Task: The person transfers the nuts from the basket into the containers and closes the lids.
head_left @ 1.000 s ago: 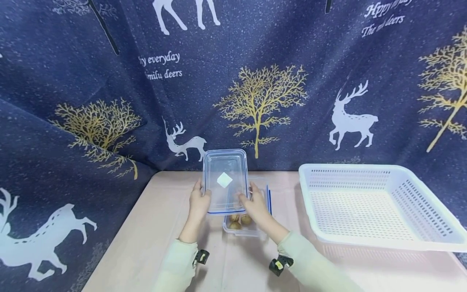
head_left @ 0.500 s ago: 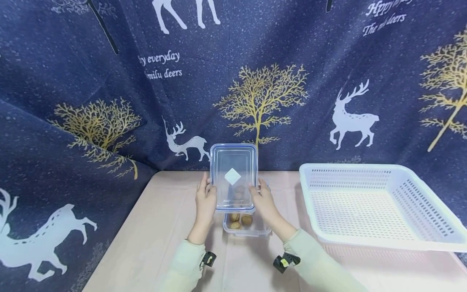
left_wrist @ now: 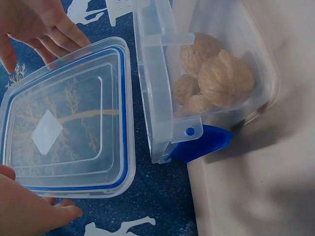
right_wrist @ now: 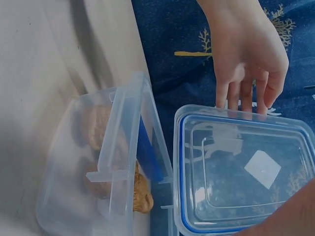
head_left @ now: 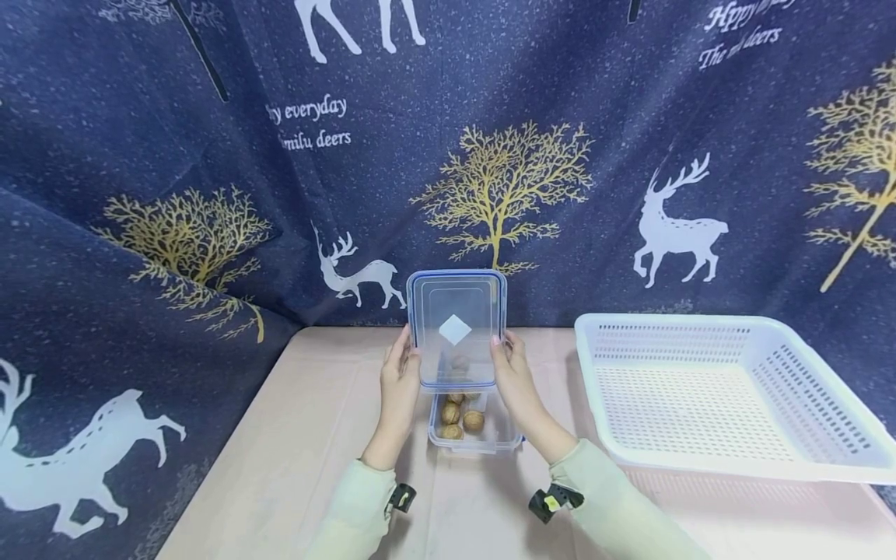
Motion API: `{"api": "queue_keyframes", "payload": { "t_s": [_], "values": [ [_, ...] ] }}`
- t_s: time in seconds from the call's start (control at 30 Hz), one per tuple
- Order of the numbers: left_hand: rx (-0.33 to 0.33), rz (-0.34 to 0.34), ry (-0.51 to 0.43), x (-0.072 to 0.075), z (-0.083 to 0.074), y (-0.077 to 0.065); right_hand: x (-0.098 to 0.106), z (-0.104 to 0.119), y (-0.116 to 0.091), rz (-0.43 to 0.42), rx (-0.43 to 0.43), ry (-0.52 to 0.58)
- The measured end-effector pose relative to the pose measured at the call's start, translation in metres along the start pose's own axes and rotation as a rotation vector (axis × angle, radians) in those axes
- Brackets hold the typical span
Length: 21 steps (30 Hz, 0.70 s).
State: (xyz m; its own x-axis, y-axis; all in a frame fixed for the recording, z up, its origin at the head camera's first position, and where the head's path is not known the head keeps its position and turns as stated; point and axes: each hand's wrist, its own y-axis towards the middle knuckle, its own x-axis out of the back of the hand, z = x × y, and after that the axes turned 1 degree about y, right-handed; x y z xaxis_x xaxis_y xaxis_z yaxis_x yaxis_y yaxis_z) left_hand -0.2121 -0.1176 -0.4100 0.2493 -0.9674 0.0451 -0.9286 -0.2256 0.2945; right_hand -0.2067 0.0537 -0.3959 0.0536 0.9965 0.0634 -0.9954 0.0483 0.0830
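Note:
My left hand holds one long side of a clear food container lid, and my right hand holds the other. The lid has a blue seal and a white diamond sticker. It is raised and tilted, with its near edge over a clear plastic container on the table. Several walnuts lie in the container, some seen through the lid. In the left wrist view a blue latch hangs off the container's side. The right wrist view shows the lid beside the container's wall.
A white perforated plastic basket stands at the right of the table, which has a pale pink cover. Behind it hangs a dark blue cloth with deer and trees. Each wrist wears a black strap with a small device.
Both hands have moved the lid to the right and a little farther back and up. More of the walnuts near the container's front now show.

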Motion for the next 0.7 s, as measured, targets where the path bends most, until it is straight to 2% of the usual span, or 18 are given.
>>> {"api": "queue_keyframes", "payload": {
  "t_s": [0.3, 0.53, 0.7],
  "values": [
    [0.03, 0.056, 0.025, 0.001, -0.002, -0.004, 0.008, 0.002, 0.003, -0.038, -0.007, 0.021],
    [0.031, 0.092, 0.06, 0.001, -0.003, -0.007, 0.018, 0.003, 0.004, 0.003, -0.022, 0.03],
    [0.031, 0.131, -0.018, 0.0, -0.004, -0.008, 0.024, 0.002, 0.004, 0.012, -0.029, 0.059]
  ]
}}
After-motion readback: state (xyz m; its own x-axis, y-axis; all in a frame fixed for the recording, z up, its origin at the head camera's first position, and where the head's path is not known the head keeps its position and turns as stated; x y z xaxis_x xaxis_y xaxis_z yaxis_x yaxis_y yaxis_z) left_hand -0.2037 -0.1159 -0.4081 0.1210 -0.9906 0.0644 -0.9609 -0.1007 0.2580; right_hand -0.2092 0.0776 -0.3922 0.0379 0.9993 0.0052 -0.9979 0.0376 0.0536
